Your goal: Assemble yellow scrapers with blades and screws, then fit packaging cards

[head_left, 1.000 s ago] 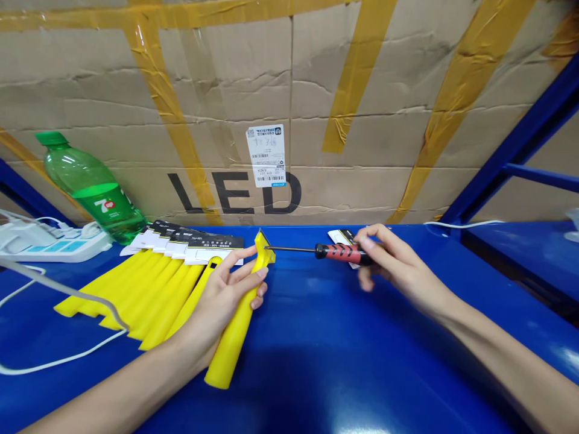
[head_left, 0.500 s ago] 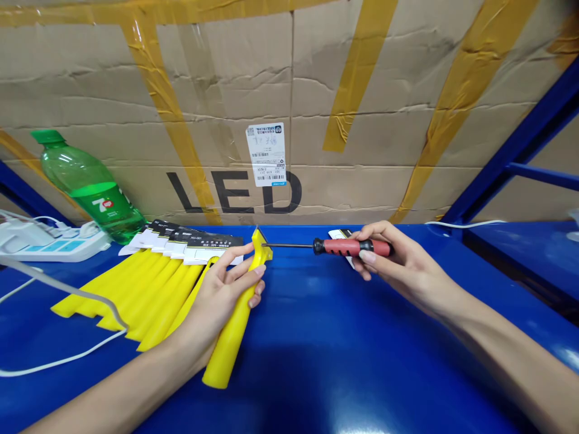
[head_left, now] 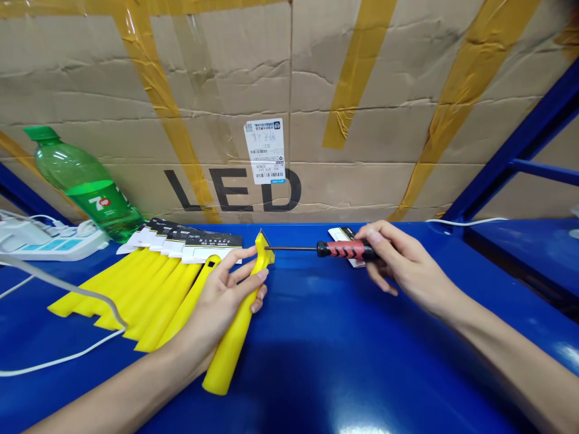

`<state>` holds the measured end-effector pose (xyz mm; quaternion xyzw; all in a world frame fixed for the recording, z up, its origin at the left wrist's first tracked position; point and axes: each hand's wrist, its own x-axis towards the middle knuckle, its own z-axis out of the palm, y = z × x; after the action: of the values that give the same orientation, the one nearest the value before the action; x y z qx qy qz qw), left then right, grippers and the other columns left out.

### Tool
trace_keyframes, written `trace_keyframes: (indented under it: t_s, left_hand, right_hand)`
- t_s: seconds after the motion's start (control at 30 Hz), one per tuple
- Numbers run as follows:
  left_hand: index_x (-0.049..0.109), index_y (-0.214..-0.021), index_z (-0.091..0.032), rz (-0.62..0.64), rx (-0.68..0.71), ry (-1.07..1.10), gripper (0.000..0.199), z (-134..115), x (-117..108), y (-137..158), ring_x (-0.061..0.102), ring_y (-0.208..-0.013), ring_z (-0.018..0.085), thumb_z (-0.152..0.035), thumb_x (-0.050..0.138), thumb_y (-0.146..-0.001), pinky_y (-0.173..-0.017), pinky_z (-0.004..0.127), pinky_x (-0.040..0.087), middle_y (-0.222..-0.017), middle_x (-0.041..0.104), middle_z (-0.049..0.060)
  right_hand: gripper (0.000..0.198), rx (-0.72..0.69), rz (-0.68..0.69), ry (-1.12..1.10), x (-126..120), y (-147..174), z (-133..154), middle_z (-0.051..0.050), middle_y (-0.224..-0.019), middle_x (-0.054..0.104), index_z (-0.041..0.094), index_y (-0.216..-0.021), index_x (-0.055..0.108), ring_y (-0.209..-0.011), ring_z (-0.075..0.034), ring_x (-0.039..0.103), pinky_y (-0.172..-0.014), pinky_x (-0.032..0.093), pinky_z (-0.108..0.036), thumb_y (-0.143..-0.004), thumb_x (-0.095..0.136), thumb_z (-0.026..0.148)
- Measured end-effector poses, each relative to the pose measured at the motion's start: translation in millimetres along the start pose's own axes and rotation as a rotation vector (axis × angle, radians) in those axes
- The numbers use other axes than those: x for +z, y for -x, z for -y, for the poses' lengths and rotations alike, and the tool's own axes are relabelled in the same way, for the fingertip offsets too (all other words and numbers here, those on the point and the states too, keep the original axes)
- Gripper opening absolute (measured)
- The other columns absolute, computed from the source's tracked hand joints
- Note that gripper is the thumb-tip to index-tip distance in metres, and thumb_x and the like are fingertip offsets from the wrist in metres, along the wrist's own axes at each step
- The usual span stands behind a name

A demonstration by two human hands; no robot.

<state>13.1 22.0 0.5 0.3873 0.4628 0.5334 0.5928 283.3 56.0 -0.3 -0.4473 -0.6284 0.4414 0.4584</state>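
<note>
My left hand (head_left: 235,286) is closed around a yellow scraper (head_left: 231,346), near its head. The scraper is tilted, its head up and its thick handle end toward me. In my right hand (head_left: 400,256) is a screwdriver (head_left: 344,249) with a red and black handle, held level. Its thin shaft points left, and the tip meets the scraper's head; any screw there is too small to make out. Left of my left hand lies a fanned row of yellow scrapers (head_left: 149,301), their far ends covered by black and white cards (head_left: 212,247).
Behind the blue tabletop (head_left: 316,361) stands a large taped cardboard box (head_left: 362,187). A green bottle (head_left: 97,193) and a white power strip (head_left: 67,244) are at the left, with a white cable (head_left: 63,360) looping forward. Another card (head_left: 337,234) lies behind the screwdriver handle.
My right hand has turned and shifted its grip at the back of the screwdriver handle, its thumb now on top. The scraper stays in my left hand, the tip still at its head.
</note>
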Motion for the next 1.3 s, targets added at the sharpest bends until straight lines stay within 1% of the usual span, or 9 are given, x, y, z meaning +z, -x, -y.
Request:
trace_keyframes:
  t_s: [0.1,0.2,0.4,0.6,0.77,0.87,1.0,1.2,1.3]
  left_hand:
    - [0.059,-0.113,-0.023,-0.003,0.003,0.001,0.055,1.9,-0.5,-0.6,0.051,-0.048,0.006,-0.025,0.089,-0.067,-0.047,0.019,0.038,-0.073,0.065,-0.003]
    - [0.06,-0.114,-0.023,-0.015,0.01,0.005,0.055,0.0,-0.8,-0.5,0.051,-0.049,0.008,-0.025,0.088,-0.067,-0.048,0.02,0.039,-0.068,0.062,-0.004]
    - [0.06,-0.111,-0.022,-0.007,-0.005,0.005,0.055,0.5,-1.0,-0.1,0.052,-0.048,0.007,-0.024,0.09,-0.065,-0.048,0.02,0.039,-0.075,0.066,-0.002]
    - [0.06,-0.116,-0.023,-0.016,-0.004,-0.001,0.053,-1.2,-2.8,-0.9,0.051,-0.05,0.006,-0.024,0.087,-0.07,-0.05,0.019,0.04,-0.074,0.066,-0.002]
    - [0.059,-0.113,-0.023,0.012,-0.025,-0.019,0.056,2.2,-0.3,-0.2,0.051,-0.05,0.006,-0.024,0.089,-0.066,-0.048,0.019,0.038,-0.075,0.065,-0.002]
    - [0.059,-0.112,-0.023,0.013,-0.023,-0.017,0.054,2.7,0.0,0.0,0.05,-0.048,0.006,-0.025,0.089,-0.067,-0.048,0.019,0.038,-0.078,0.067,-0.002]
    - [0.059,-0.115,-0.023,-0.003,-0.023,-0.035,0.05,0.1,-1.0,0.1,0.051,-0.049,0.006,-0.025,0.085,-0.072,-0.05,0.02,0.039,-0.076,0.067,-0.002]
    - [0.056,-0.115,-0.023,0.034,-0.032,-0.048,0.053,3.8,0.0,-0.1,0.05,-0.05,0.007,-0.025,0.086,-0.072,-0.048,0.019,0.037,-0.078,0.066,-0.001]
    - [0.056,-0.115,-0.024,0.035,-0.038,-0.051,0.052,3.7,0.5,-0.3,0.05,-0.05,0.006,-0.026,0.086,-0.072,-0.048,0.019,0.037,-0.081,0.067,-0.001]
  right_hand:
    - [0.036,0.019,-0.021,-0.001,0.8,0.6,1.3,0.001,-0.072,0.061,0.022,-0.096,0.054,-0.043,-0.01,0.053,-0.037,0.037,-0.022,-0.096,0.052,0.058]
    - [0.031,-0.045,0.057,-0.102,-1.3,2.1,2.0,-0.004,-0.096,0.066,0.025,-0.109,0.057,-0.075,-0.015,0.065,-0.063,0.054,-0.028,-0.089,0.071,0.044]
    - [0.034,0.006,-0.019,0.009,0.6,1.4,-0.8,0.004,-0.062,0.06,0.024,-0.098,0.052,-0.033,-0.007,0.041,-0.034,0.028,-0.021,-0.099,0.048,0.057]
    - [0.032,-0.029,0.073,-0.184,3.9,3.3,4.7,-0.003,-0.094,0.067,0.025,-0.109,0.057,-0.067,-0.013,0.061,-0.059,0.05,-0.027,-0.087,0.073,0.041]
    - [0.036,0.005,-0.044,0.02,1.1,-0.7,-0.7,0.002,-0.064,0.061,0.023,-0.096,0.054,-0.034,-0.006,0.037,-0.035,0.026,-0.022,-0.096,0.052,0.059]
    - [0.038,0.016,-0.055,0.022,0.9,-0.9,-0.3,0.001,-0.071,0.062,0.023,-0.098,0.056,-0.04,-0.008,0.047,-0.04,0.037,-0.023,-0.096,0.051,0.06]
    - [0.033,-0.009,0.059,-0.153,-1.4,2.1,4.1,-0.005,-0.105,0.067,0.027,-0.111,0.06,-0.076,-0.017,0.065,-0.066,0.055,-0.031,-0.085,0.075,0.04]
    - [0.032,-0.008,-0.058,-0.016,-2.4,0.5,1.1,0.001,-0.068,0.063,0.022,-0.097,0.058,-0.035,-0.006,0.043,-0.034,0.032,-0.021,-0.096,0.055,0.054]
    - [0.03,-0.002,-0.041,-0.056,-2.7,-0.3,1.2,-0.003,-0.085,0.068,0.023,-0.1,0.061,-0.052,-0.01,0.059,-0.046,0.049,-0.024,-0.095,0.059,0.052]
